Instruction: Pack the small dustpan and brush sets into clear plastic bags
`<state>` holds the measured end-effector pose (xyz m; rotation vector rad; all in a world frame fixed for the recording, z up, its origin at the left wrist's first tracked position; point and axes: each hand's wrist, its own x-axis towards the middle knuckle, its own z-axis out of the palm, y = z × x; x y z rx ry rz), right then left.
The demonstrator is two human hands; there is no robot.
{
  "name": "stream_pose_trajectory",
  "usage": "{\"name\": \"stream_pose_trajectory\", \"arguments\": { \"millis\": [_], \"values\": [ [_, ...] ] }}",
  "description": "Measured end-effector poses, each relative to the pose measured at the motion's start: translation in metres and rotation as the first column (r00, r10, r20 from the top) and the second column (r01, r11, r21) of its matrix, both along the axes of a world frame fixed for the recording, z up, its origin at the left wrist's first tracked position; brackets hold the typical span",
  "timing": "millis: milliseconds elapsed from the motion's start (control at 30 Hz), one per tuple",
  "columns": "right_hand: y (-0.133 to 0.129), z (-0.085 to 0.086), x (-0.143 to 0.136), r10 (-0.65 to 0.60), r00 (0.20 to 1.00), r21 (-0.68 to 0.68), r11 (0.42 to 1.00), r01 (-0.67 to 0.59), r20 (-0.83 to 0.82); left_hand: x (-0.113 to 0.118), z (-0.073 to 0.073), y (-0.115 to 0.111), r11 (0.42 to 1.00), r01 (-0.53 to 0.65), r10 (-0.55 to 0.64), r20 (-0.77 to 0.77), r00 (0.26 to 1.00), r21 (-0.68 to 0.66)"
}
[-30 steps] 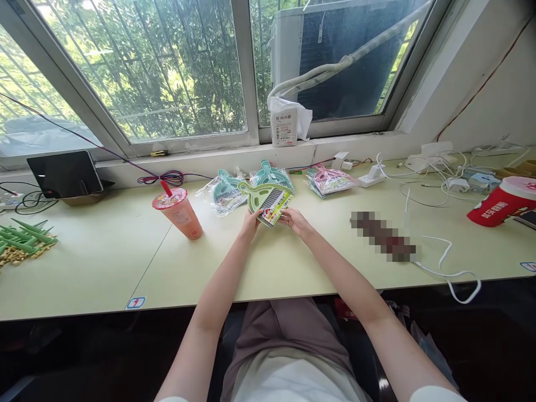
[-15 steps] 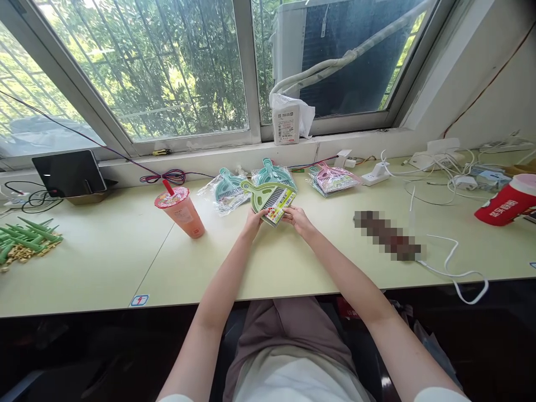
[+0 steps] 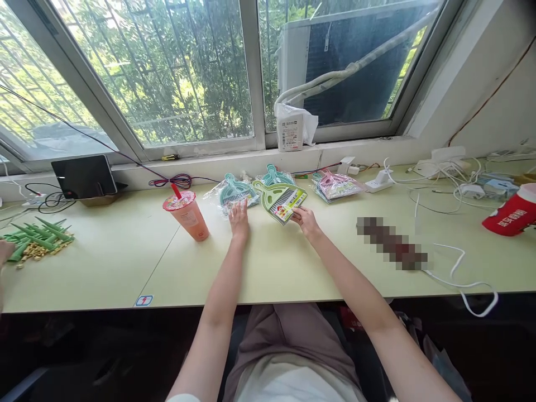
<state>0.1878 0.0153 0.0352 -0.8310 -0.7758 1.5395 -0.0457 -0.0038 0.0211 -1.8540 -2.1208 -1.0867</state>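
Note:
A green mini dustpan set with a yellow label hangs tilted above the table, its lower right corner pinched by my right hand. My left hand has its fingers spread just in front of a bagged blue-green set and holds nothing. Another blue-green set lies behind the green one, in clear plastic. To the right of these, a pink set rests in its wrapper.
A drink cup with a red straw stands left. Further left are a tablet, green pods and another person's hand. Rightward are a blurred item, white cables, a power strip and a red cup.
My left hand has let go of the green set and moved left toward the bagged blue-green one. My right hand still holds the green set. Another person's hand has appeared at far left.

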Motion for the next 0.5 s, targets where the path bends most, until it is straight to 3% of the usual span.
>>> {"name": "stream_pose_trajectory", "arguments": {
  "millis": [100,200,367,500],
  "values": [
    [0.0,-0.001,0.0,0.011,1.0,0.001,1.0,-0.011,0.026,-0.016,-0.002,0.002,0.983,-0.167,0.159,-0.099,0.982,-0.079],
    [-0.001,-0.001,-0.001,0.03,0.998,0.009,0.999,-0.031,0.059,-0.027,0.001,-0.001,0.954,-0.291,0.278,-0.163,0.947,-0.067],
    [-0.003,0.0,-0.002,0.059,0.992,0.011,0.998,-0.061,0.114,-0.022,0.004,-0.002,0.941,-0.338,0.338,-0.115,0.934,0.021],
    [-0.005,0.003,-0.003,0.093,0.979,-0.02,0.996,-0.09,0.18,-0.009,0.0,0.002,0.957,-0.283,0.269,-0.185,0.945,-0.055]
  ]
}}
